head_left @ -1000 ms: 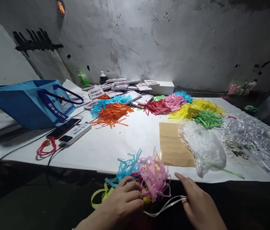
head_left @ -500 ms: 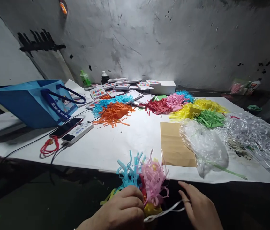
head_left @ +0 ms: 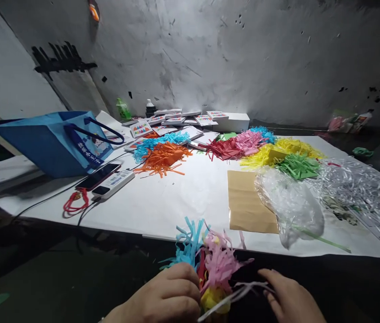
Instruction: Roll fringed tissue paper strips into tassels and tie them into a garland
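At the bottom of the head view my left hand [head_left: 166, 296] is closed round a bunch of cut paper fringe [head_left: 206, 258] in blue, pink, red and yellow, held just off the near edge of the white-covered table [head_left: 176, 197]. My right hand [head_left: 291, 300] is beside it on the right, fingers curled on a pale ribbon [head_left: 233, 296] that runs back under the bunch. The ribbon is blurred by motion.
A brown paper sheet [head_left: 245, 202] and a crumpled clear plastic bag [head_left: 291, 204] lie ahead. Piles of orange [head_left: 163, 157], red [head_left: 222, 149], yellow and green fringe [head_left: 296, 165] sit further back, with small boxes [head_left: 190, 121], a blue bag [head_left: 51, 141], a phone [head_left: 97, 176] and silver shred [head_left: 361, 188].
Both hands have drawn the fringe bunch and the ribbon towards me and lower in view. The loose yellow-green strips at the left of the bunch are no longer seen.
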The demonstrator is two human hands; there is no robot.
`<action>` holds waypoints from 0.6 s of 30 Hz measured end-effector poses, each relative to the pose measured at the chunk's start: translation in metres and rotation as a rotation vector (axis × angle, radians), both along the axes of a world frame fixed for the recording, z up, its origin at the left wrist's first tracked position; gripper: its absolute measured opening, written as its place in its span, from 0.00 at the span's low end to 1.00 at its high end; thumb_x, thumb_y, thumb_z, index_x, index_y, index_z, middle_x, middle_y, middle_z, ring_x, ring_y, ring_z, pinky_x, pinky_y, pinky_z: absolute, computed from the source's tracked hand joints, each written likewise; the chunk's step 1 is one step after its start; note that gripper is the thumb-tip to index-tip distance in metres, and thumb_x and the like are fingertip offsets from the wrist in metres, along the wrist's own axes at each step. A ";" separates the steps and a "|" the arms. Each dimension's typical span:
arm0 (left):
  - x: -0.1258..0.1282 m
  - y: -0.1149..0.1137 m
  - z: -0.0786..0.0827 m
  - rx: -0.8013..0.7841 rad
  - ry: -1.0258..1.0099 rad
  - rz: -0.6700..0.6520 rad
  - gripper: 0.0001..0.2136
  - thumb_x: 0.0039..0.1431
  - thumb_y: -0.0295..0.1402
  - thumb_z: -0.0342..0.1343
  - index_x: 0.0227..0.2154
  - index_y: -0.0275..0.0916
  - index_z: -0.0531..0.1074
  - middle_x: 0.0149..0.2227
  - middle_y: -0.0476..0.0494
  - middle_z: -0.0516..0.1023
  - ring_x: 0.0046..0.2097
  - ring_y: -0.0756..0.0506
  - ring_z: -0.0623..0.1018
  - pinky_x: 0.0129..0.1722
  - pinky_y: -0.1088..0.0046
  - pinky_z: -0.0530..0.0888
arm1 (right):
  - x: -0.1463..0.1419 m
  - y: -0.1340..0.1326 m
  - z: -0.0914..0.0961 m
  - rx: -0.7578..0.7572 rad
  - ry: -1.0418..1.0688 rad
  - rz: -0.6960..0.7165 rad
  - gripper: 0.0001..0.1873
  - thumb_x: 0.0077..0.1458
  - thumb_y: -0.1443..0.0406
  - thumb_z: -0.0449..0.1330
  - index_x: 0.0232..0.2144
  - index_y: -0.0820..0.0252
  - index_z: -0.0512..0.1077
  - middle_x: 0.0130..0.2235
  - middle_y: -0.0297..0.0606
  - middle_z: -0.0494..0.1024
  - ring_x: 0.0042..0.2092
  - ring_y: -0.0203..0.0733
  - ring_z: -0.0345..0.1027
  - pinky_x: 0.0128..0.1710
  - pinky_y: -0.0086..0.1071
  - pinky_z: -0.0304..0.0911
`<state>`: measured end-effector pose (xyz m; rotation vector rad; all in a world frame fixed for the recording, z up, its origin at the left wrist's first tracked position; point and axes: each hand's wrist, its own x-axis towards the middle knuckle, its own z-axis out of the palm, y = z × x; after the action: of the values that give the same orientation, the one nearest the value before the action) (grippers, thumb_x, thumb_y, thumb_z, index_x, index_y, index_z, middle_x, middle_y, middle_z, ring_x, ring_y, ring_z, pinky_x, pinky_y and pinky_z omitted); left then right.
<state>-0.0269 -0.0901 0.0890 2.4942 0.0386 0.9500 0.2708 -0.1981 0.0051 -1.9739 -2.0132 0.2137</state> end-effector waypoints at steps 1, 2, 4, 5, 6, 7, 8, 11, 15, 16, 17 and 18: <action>0.002 0.000 0.000 0.008 0.019 -0.006 0.04 0.66 0.27 0.57 0.34 0.34 0.72 0.27 0.41 0.79 0.35 0.45 0.76 0.35 0.72 0.76 | 0.001 -0.003 0.006 0.116 0.035 0.058 0.25 0.55 0.73 0.57 0.54 0.55 0.73 0.46 0.37 0.84 0.43 0.41 0.81 0.40 0.23 0.73; 0.004 -0.001 0.000 0.018 0.044 -0.021 0.03 0.66 0.27 0.58 0.35 0.35 0.72 0.28 0.41 0.79 0.35 0.45 0.76 0.36 0.72 0.76 | -0.002 -0.005 0.013 0.218 0.067 0.129 0.24 0.60 0.70 0.56 0.59 0.56 0.68 0.46 0.37 0.83 0.42 0.39 0.81 0.39 0.22 0.72; 0.011 -0.002 0.004 0.050 0.100 -0.059 0.02 0.64 0.25 0.59 0.35 0.35 0.72 0.29 0.42 0.80 0.36 0.45 0.77 0.38 0.72 0.76 | -0.022 -0.001 0.028 0.364 0.118 0.264 0.22 0.66 0.62 0.55 0.60 0.55 0.64 0.40 0.35 0.84 0.32 0.36 0.81 0.31 0.20 0.71; 0.014 -0.003 0.006 0.073 0.118 -0.077 0.02 0.64 0.25 0.59 0.35 0.35 0.72 0.30 0.42 0.80 0.37 0.45 0.77 0.39 0.72 0.76 | -0.035 0.004 0.034 0.380 0.125 0.352 0.20 0.66 0.58 0.54 0.58 0.55 0.66 0.35 0.33 0.84 0.28 0.36 0.79 0.26 0.21 0.69; 0.016 -0.003 0.009 0.098 0.123 -0.097 0.02 0.65 0.24 0.58 0.36 0.34 0.72 0.30 0.42 0.80 0.37 0.45 0.77 0.40 0.72 0.76 | -0.048 0.009 0.037 0.379 0.144 0.431 0.19 0.67 0.57 0.53 0.56 0.57 0.67 0.31 0.33 0.83 0.24 0.36 0.77 0.22 0.23 0.66; 0.018 -0.003 0.011 0.115 0.119 -0.103 0.02 0.66 0.24 0.56 0.36 0.34 0.72 0.31 0.41 0.81 0.38 0.45 0.78 0.41 0.71 0.76 | -0.060 0.014 0.039 0.350 0.168 0.480 0.17 0.68 0.58 0.52 0.53 0.58 0.69 0.30 0.33 0.82 0.24 0.37 0.76 0.21 0.24 0.64; 0.018 -0.003 0.013 0.126 0.098 -0.097 0.03 0.67 0.25 0.55 0.37 0.34 0.72 0.32 0.41 0.82 0.38 0.45 0.78 0.42 0.70 0.76 | -0.070 0.018 0.039 0.333 0.206 0.503 0.14 0.68 0.59 0.51 0.49 0.58 0.71 0.28 0.33 0.80 0.24 0.36 0.75 0.22 0.24 0.63; 0.017 -0.001 0.012 0.107 0.002 -0.049 0.03 0.68 0.28 0.55 0.38 0.36 0.72 0.32 0.41 0.83 0.38 0.44 0.79 0.40 0.67 0.77 | -0.084 0.023 0.032 0.287 0.371 0.478 0.09 0.68 0.64 0.51 0.41 0.56 0.72 0.27 0.31 0.77 0.25 0.33 0.73 0.26 0.23 0.62; 0.013 0.001 -0.001 0.052 -0.061 -0.015 0.03 0.67 0.29 0.56 0.39 0.35 0.72 0.31 0.40 0.82 0.38 0.44 0.78 0.39 0.69 0.77 | -0.075 0.017 0.026 0.313 0.402 0.361 0.16 0.68 0.60 0.53 0.56 0.55 0.65 0.31 0.31 0.80 0.29 0.34 0.77 0.29 0.21 0.66; 0.012 0.001 -0.005 0.056 -0.054 -0.005 0.03 0.67 0.29 0.56 0.38 0.35 0.72 0.32 0.40 0.82 0.39 0.44 0.77 0.39 0.69 0.76 | -0.068 0.015 0.026 0.308 0.378 0.340 0.21 0.67 0.58 0.54 0.59 0.57 0.62 0.30 0.31 0.80 0.27 0.34 0.76 0.27 0.21 0.66; 0.011 0.002 -0.008 0.073 -0.041 0.011 0.02 0.67 0.29 0.56 0.38 0.35 0.72 0.34 0.39 0.82 0.39 0.44 0.77 0.39 0.69 0.76 | -0.061 0.013 0.028 0.275 0.360 0.334 0.24 0.66 0.55 0.56 0.60 0.57 0.62 0.28 0.30 0.80 0.25 0.34 0.75 0.25 0.21 0.66; 0.010 0.003 -0.011 0.094 -0.024 0.029 0.03 0.68 0.29 0.55 0.38 0.35 0.71 0.36 0.38 0.82 0.39 0.44 0.76 0.39 0.69 0.75 | -0.052 0.010 0.030 0.215 0.353 0.341 0.23 0.64 0.54 0.58 0.58 0.54 0.65 0.27 0.27 0.80 0.23 0.34 0.75 0.23 0.20 0.66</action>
<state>-0.0169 -0.0871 0.0780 2.5734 0.0228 1.0157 0.2185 -0.1882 0.0355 -1.3493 -2.0229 0.3756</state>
